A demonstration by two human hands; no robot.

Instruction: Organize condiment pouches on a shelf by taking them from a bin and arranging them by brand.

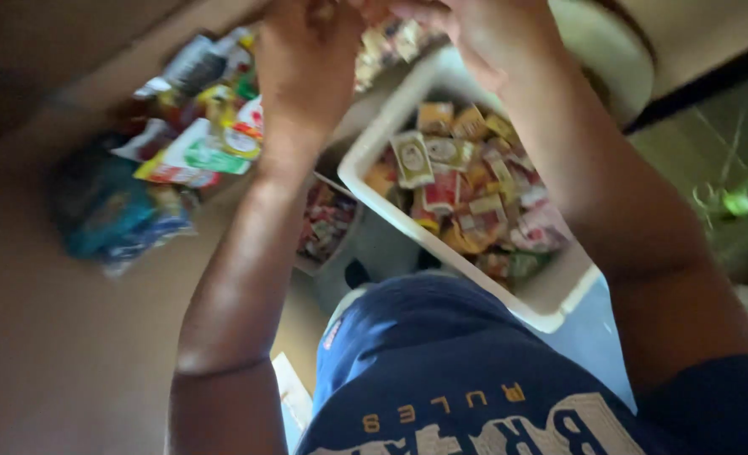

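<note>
Both hands, left hand (306, 63) and right hand (483, 34), raised above white tray (374, 143) of sachets (466, 185).

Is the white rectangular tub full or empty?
Full: the white rectangular plastic tub is heaped with small colourful sachets, nearly to its rim.

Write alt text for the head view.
Both hands, left hand and right hand, are raised together above a white bin full of small colourful packets. More packets lie heaped to its left.
</note>
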